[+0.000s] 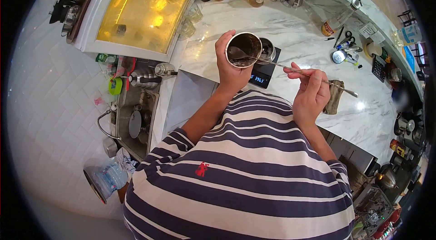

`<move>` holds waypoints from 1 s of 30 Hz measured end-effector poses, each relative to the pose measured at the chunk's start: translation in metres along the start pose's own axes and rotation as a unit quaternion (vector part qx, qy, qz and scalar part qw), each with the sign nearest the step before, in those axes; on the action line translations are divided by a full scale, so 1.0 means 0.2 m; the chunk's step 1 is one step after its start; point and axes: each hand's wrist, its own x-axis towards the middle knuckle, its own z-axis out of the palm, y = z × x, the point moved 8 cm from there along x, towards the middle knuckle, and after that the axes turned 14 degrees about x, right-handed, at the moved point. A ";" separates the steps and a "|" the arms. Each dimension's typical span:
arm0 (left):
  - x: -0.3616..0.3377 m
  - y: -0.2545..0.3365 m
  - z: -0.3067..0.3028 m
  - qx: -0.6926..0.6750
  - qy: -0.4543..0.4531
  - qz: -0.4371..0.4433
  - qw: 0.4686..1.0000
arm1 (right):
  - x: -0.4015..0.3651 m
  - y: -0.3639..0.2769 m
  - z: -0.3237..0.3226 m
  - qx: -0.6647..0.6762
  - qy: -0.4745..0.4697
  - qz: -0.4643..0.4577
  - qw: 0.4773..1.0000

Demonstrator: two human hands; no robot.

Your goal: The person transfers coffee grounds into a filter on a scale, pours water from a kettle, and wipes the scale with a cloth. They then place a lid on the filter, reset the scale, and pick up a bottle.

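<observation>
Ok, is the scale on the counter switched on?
On. The scale shows lit digits on its front display, beside the metal cup held in the left hand; the right hand holds a spoon.

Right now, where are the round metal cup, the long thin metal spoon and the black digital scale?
Round metal cup point(247, 44): head view, its inside.
Long thin metal spoon point(279, 65): head view, bare handle just past the cup.
Black digital scale point(262, 78): head view, its lit display.

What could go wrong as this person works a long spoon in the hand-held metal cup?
The left hand holds the metal cup near the scale; dark contents might spill onto it. The long spoon, pinched far back by the right hand, could slip or flick drips onto the counter.
</observation>
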 end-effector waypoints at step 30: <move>-0.10 -0.44 -0.14 0.075 0.019 -0.192 0.978 | 0.07 0.11 -0.29 -0.191 0.001 -0.017 0.981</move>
